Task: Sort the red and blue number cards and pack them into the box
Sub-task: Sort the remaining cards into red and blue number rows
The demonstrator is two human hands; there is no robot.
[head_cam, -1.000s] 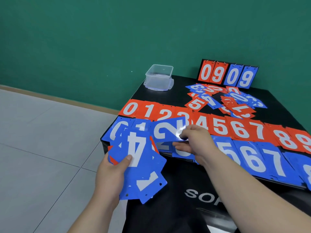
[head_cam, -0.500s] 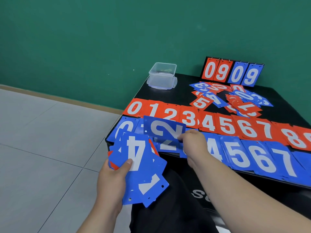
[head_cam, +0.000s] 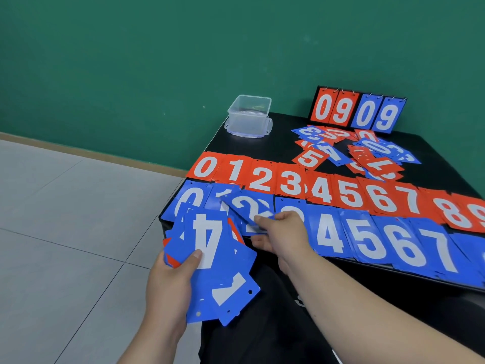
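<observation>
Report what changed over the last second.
The right hand lowered the blue 2 card leftward toward the blue row, tilting it flatter, still pinching it. The left hand still holds its fan of cards; the red row and box stayed put.

A plain green wall (head_cam: 131, 61) meets a grey tiled floor (head_cam: 60, 232) beside a black table (head_cam: 262, 145).

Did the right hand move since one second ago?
Yes. The right hand moved left along the red row: then below the red 4, now below the red 3.
</observation>
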